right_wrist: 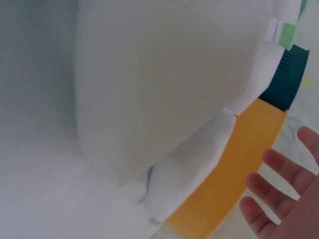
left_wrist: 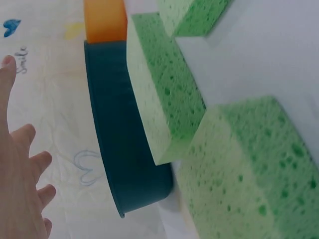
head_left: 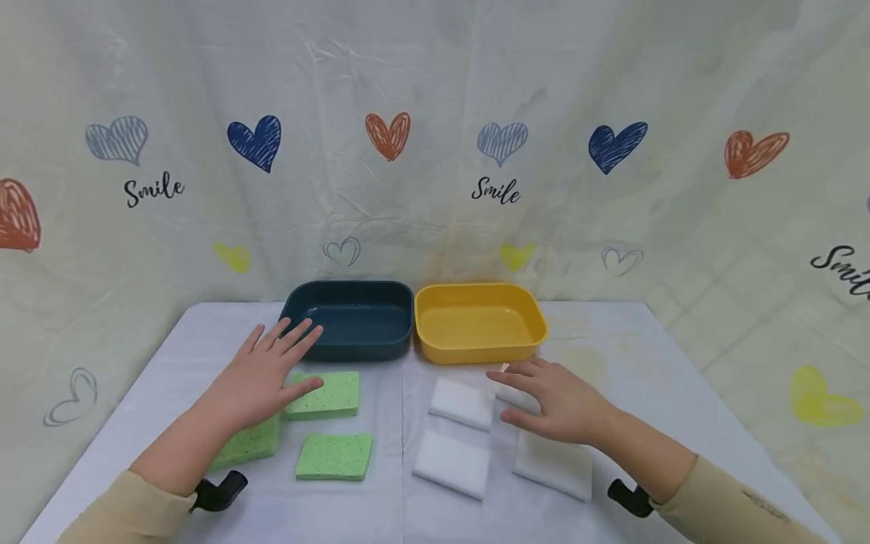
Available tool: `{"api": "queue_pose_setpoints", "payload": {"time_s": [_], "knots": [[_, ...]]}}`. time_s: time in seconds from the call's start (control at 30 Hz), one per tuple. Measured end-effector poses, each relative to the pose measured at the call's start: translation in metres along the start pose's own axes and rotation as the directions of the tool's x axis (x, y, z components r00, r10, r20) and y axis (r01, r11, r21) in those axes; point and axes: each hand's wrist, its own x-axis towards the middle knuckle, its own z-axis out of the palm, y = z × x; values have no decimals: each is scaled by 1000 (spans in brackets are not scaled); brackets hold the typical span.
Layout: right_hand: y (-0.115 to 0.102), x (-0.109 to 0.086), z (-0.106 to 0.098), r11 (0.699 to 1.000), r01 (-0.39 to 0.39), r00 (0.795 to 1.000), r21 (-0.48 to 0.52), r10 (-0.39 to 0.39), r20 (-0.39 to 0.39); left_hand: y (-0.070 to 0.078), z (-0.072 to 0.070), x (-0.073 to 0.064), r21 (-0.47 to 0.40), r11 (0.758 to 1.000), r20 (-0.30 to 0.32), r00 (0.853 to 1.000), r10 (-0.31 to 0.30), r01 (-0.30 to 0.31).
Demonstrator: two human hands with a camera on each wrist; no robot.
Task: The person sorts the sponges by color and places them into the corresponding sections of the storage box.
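With fingers spread, my left hand (head_left: pixel 261 385) hovers over the green sponges and holds nothing. It partly covers one speckled green sponge (head_left: pixel 333 394) near the blue tray and another (head_left: pixel 254 444) under the wrist; a third sponge (head_left: pixel 333 458) lies nearer me. My right hand (head_left: pixel 560 402), also empty, reaches over several white sponge blocks with its fingers extended. Under its fingers a white block (head_left: pixel 514 396) is mostly hidden. Two more white blocks, a far one (head_left: pixel 462 403) and a near one (head_left: pixel 451 463), lie to its left, and another block (head_left: pixel 553 467) lies below the palm.
At the table's back, a dark blue tray (head_left: pixel 347 352) and a yellow tray (head_left: pixel 476 355) stand side by side, with no contents showing. A white cloth (head_left: pixel 387 514) covers the table. Behind it hangs a curtain (head_left: pixel 435 68) printed with hearts.
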Motion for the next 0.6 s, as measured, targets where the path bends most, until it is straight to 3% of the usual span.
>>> {"api": "queue_pose_setpoints", "payload": {"time_s": [0.33, 0.6], "knots": [[-9, 24, 9, 999, 38, 992, -10, -36, 123, -28, -10, 9, -48, 996, 60, 996, -66, 69], [-9, 31, 18, 992, 115, 987, -55, -108, 115, -55, -4, 23, -25, 991, 128, 984, -125, 129]]}}
